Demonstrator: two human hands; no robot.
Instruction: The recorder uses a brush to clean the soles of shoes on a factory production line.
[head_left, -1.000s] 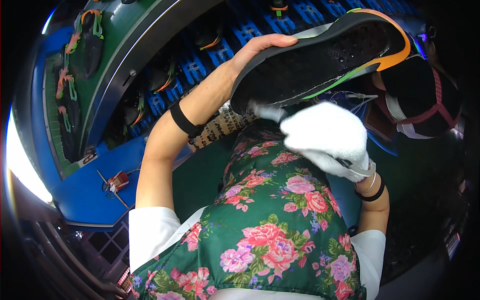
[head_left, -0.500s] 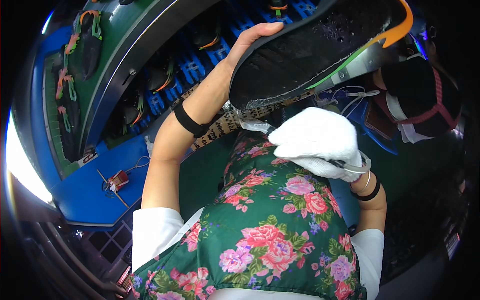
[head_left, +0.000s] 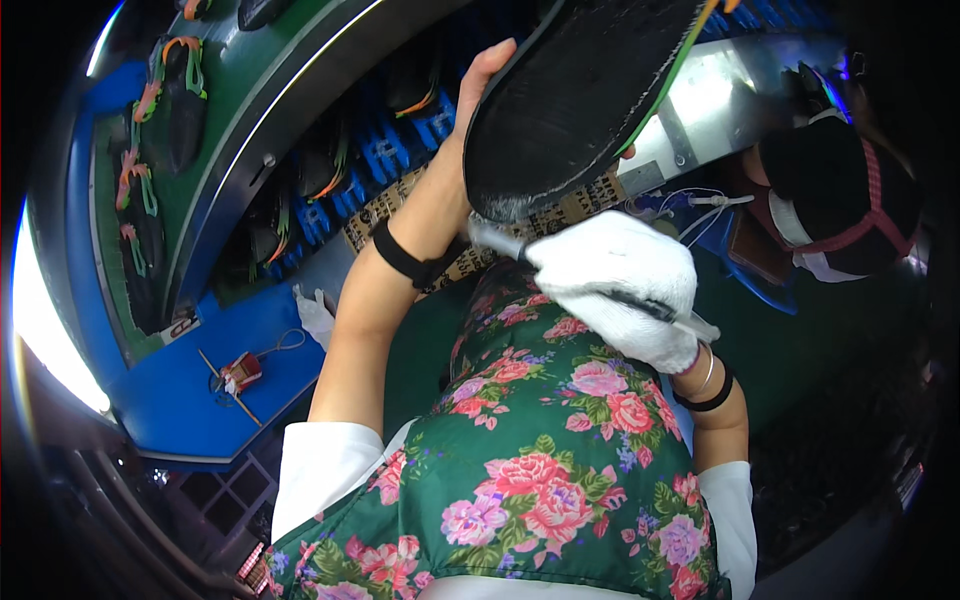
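My bare left hand [head_left: 472, 112] is wrapped round a black shoe upper [head_left: 570, 110] and holds it up with its underside facing me. The thumb lies along the left rim, and a fingertip shows past the right edge. Green and orange trim runs down the right side, beside a pale line. A white knitted glove covers my right hand [head_left: 620, 285], which is closed round a thin-handled brush [head_left: 500, 243]. The brush's pale, blurred head points left, just below the upper's lower end. Whether it touches the upper I cannot tell.
Shoe uppers with orange and green loops [head_left: 185, 100] stand along a green belt at left, behind a curved metal rail [head_left: 250, 150]. A blue table [head_left: 180, 400] carries a small red object [head_left: 240, 373]. Another person [head_left: 840, 195] is at the right.
The upper has tilted steeper and shifted left, its upper end partly leaving view. My right hand has moved slightly left, and more of the brush shows. My left forearm has swung right.
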